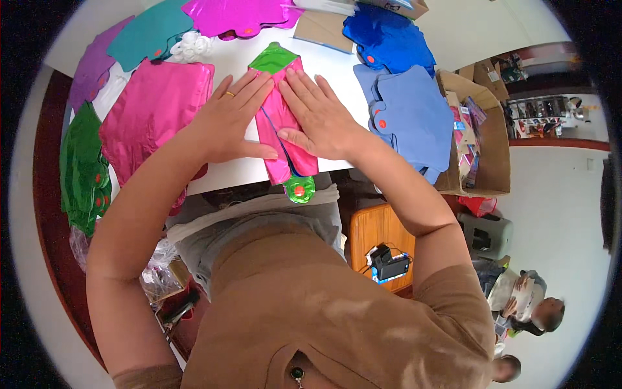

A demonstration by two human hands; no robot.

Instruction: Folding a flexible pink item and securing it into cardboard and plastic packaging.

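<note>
A folded pink and green foil piece point(275, 59), which looks like an uninflated foil balloon, lies lengthwise on the white table point(329, 68). Its near end has a round green tab with a red dot and hangs over the table edge. My left hand point(227, 126) presses flat on the folded foil's left side, fingers stretched and thumb pointing across it. From the right, my right hand point(324, 117) lies flat on the same strip with its fingers extended. Beside my left forearm is a stack of flat pink foil pieces point(152, 97).
More flat foil stacks ring the table: green point(81, 168), purple point(94, 68), teal point(149, 35), magenta point(240, 16), dark blue point(389, 39) and light blue point(418, 107). White ribbon point(191, 47) lies at the back left. A cardboard box point(489, 155) of packets stands right; people sit beyond.
</note>
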